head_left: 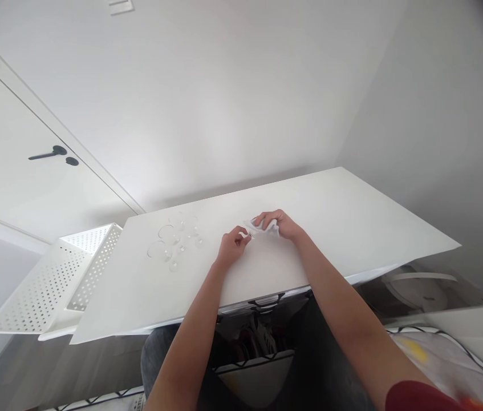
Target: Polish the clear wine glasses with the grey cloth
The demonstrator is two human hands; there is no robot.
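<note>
Glass point(259, 228) sideways, long axis left-right, clasped by left hand point(232, 244) and right hand point(279, 224)

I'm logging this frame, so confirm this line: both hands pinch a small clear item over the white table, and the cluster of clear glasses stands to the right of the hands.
Not quite. The head view shows the clear glasses to the left of the hands, not the right. The rest holds: the left hand and right hand pinch a small clear item over the white table.

Two hands point(233, 245) point(279, 225), one table point(352, 222) (white)
</note>
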